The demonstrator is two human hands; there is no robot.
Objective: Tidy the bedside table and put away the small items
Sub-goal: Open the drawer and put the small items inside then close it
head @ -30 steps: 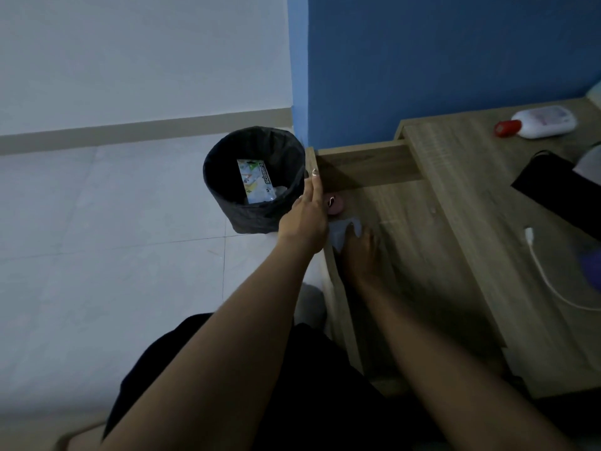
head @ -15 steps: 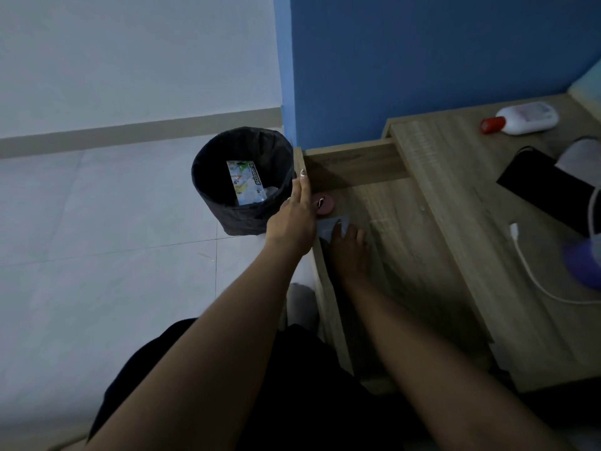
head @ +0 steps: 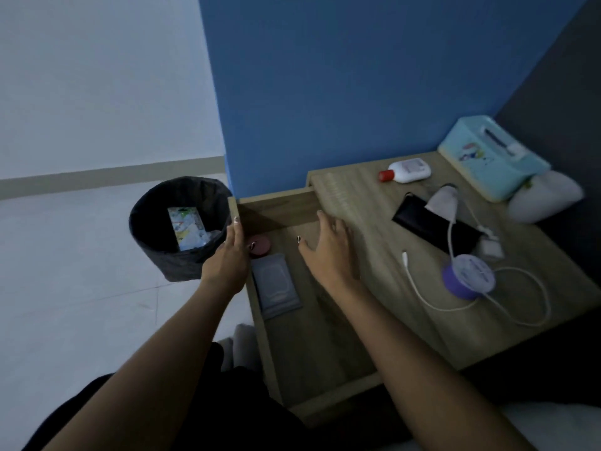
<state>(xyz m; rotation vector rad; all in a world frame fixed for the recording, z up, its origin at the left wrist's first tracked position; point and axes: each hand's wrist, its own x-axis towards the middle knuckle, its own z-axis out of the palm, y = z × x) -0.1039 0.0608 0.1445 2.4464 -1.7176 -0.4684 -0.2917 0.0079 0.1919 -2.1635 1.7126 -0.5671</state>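
Note:
The wooden bedside table (head: 351, 193) has its drawer (head: 318, 353) pulled out. Inside the drawer lie a flat grey packet (head: 275, 284) and a small round reddish item (head: 260, 246) near the front-left corner. My left hand (head: 227, 255) rests on the drawer's front edge, fingers straight. Over the drawer's inner side hovers my right hand (head: 328, 252), empty with fingers spread, next to the tabletop's edge. On the tabletop are a white bottle with a red cap (head: 406, 170), a black case (head: 435, 224), a purple-and-white round tub (head: 468, 276) and a white cable (head: 432, 297).
A black waste bin (head: 177, 229) holding a printed wrapper stands on the tiled floor just left of the drawer. A light-blue tissue box (head: 491, 157) and a white rounded object (head: 546, 198) sit at the tabletop's back right. The blue wall runs behind the table.
My right hand has let go of the grey packet, which now lies in the drawer, and has lifted away to the right. The view has swung up and right. The left hand has stayed on the drawer's edge.

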